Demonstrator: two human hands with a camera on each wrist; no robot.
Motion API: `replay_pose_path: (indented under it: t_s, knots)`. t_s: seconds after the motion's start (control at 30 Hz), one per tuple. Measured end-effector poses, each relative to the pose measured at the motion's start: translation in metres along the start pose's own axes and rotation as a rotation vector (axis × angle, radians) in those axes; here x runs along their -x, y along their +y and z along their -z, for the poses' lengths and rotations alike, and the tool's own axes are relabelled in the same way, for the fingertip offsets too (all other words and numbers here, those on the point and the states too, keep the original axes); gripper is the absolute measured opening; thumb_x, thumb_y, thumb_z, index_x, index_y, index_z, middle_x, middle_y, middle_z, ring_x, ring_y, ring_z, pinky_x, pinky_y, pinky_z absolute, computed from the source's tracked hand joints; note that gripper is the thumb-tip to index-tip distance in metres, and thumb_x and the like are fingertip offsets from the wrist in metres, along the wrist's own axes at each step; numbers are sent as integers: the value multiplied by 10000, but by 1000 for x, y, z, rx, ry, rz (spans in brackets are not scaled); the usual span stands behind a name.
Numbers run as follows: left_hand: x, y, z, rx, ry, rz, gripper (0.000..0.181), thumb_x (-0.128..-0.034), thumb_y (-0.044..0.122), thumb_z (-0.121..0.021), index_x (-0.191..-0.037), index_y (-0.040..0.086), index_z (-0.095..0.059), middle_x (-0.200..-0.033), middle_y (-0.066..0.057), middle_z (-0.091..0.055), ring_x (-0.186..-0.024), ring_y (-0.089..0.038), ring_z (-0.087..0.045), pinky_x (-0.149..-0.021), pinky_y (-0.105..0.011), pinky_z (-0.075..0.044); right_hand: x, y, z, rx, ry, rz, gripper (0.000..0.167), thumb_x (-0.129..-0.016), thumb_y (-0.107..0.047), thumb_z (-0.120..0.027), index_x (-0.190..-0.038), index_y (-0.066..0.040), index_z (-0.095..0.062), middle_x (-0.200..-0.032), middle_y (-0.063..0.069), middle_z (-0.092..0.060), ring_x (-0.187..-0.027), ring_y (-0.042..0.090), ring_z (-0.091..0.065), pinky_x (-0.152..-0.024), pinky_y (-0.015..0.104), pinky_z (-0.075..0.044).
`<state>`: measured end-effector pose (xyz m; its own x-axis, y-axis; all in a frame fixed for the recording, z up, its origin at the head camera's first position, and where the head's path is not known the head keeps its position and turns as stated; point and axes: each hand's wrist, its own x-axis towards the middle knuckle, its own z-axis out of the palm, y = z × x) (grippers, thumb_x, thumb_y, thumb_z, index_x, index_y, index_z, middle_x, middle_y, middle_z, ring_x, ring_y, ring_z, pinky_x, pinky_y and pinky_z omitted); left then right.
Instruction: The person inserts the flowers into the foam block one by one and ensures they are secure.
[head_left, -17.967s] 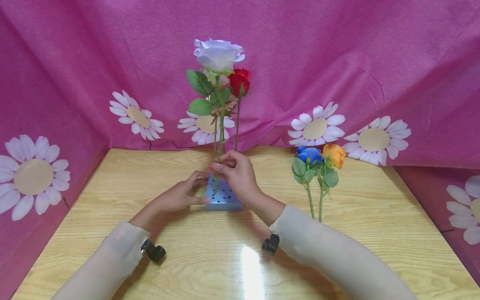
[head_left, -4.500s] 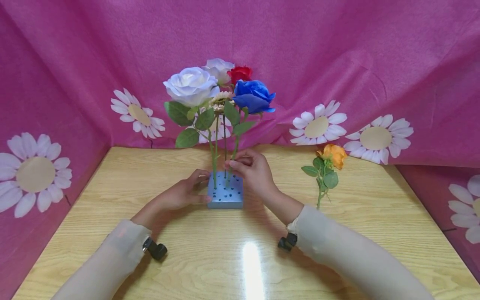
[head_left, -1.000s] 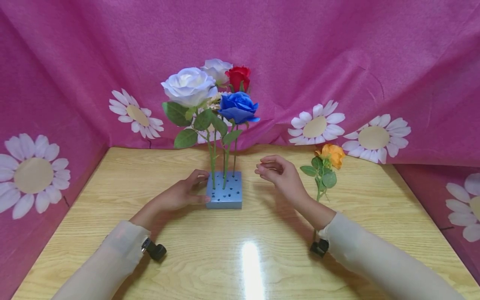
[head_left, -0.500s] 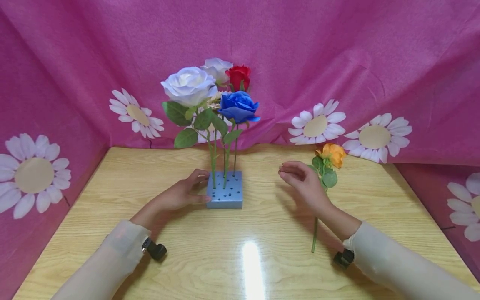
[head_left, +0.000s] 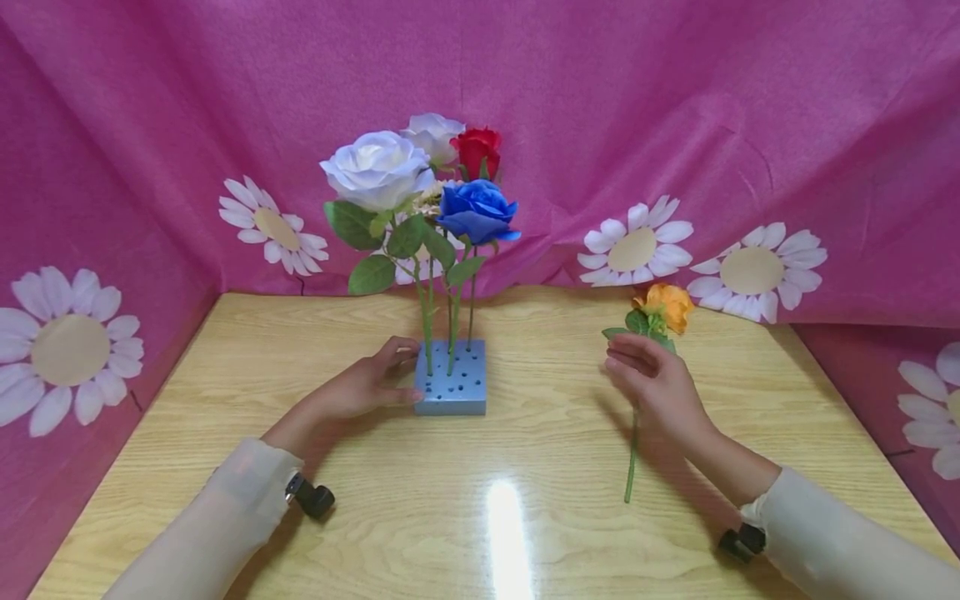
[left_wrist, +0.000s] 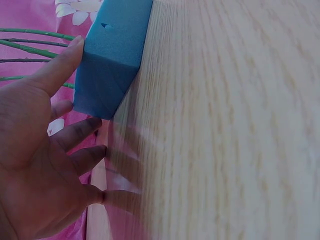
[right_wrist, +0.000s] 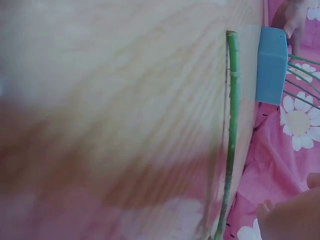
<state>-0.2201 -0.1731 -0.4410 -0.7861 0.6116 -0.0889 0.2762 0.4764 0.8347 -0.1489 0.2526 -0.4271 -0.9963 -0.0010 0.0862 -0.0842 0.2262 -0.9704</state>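
My left hand (head_left: 372, 382) rests at the left side of a blue foam block (head_left: 457, 404) full of holes. In the left wrist view its thumb touches the block's edge, and its other fingers are spread. Several stems stand in the block: two white roses (head_left: 378, 171) (head_left: 433, 137), a red rose (head_left: 477, 152), a blue rose (head_left: 480, 211) and a pale flower (head_left: 431, 198), partly hidden. To the right, my right hand (head_left: 660, 387) hovers over an orange rose (head_left: 666, 307) lying on the table, fingers loosely bent and apart from its stem (right_wrist: 233, 100).
The wooden table (head_left: 397, 500) carries a bright reflection in front of the block. A pink curtain (head_left: 555, 108) with printed daisies (head_left: 636, 246) encloses the back and both sides. Tall flower heads rise above the block. Small black cameras (head_left: 309, 496) sit at both wrists.
The blue rose moved from the table into the block, and the right hand let it go. That hand then travelled right to the orange rose. The left hand stayed at the block.
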Motion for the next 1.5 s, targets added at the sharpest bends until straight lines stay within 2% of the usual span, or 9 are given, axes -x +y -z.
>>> replay_pose_path:
  t_s: [0.13,0.37,0.53,0.6,0.77,0.87,1.13,1.33,1.5]
  knots:
    - [0,0,0,1,1,5,680,-942,200,-777,-1459,105,-346,-1565,-227,-458,-1486,-355,-397,-1215,-536,-297,6,3,7,20,0,-14,535,-1016,-185,-683,-1430,90,-485,-1244,-35,-638,-1149,39,-645,-919,164,-542]
    - [0,0,0,-15,2,-5,665,-949,212,-770,-1449,100,-345,-1554,-247,-462,-1477,-377,-405,-1203,-560,-304,14,9,16,109,24,-31,539,-1024,-213,-672,-1439,76,-487,-1408,271,-560,-1143,-5,-618,-913,110,-510]
    - [0,1,0,-26,4,5,676,-949,216,-770,-1457,100,-341,-1561,-240,-457,-1482,-369,-400,-1209,-557,-295,17,15,23,165,45,-63,533,-1023,-169,-668,-1451,79,-473,-1418,292,-553,-1086,-70,-587,-883,78,-496]
    - [0,1,0,-25,5,10,688,-945,216,-775,-1464,96,-338,-1563,-237,-455,-1483,-368,-399,-1210,-554,-295,19,16,24,183,57,-79,530,-1017,-158,-675,-1446,81,-476,-1408,290,-563,-1103,-27,-602,-878,74,-493]
    - [0,1,0,-21,5,11,696,-940,207,-780,-1467,98,-338,-1565,-228,-457,-1486,-357,-398,-1216,-544,-290,21,20,24,233,78,-133,544,-1002,-147,-693,-1436,94,-472,-1400,301,-565,-1256,292,-595,-879,40,-445]
    - [-1,0,0,-7,6,7,687,-935,186,-784,-1460,107,-347,-1563,-219,-464,-1487,-345,-399,-1219,-526,-293,22,22,23,253,90,-148,551,-996,-139,-697,-1437,95,-464,-1416,310,-546,-1324,403,-541,-866,15,-408]
    - [0,-2,0,-6,6,-32,657,-950,170,-766,-1444,68,-345,-1545,-256,-469,-1474,-389,-405,-1205,-558,-301,22,23,27,307,140,-177,575,-975,-147,-715,-1439,78,-461,-1399,301,-548,-1296,410,-550,-783,16,-429]
    - [0,-1,0,-2,8,-29,652,-953,164,-761,-1446,65,-346,-1539,-264,-472,-1474,-394,-403,-1206,-559,-298,21,26,26,324,115,-271,699,-952,-169,-753,-1480,98,-381,-1407,304,-514,-1274,394,-543,-747,44,-434]
    - [1,0,0,4,12,-8,667,-943,173,-773,-1450,86,-348,-1549,-246,-469,-1483,-373,-396,-1210,-544,-300,18,28,24,368,97,-304,765,-927,-190,-783,-1489,108,-357,-1399,307,-519,-1269,409,-546,-765,67,-419]
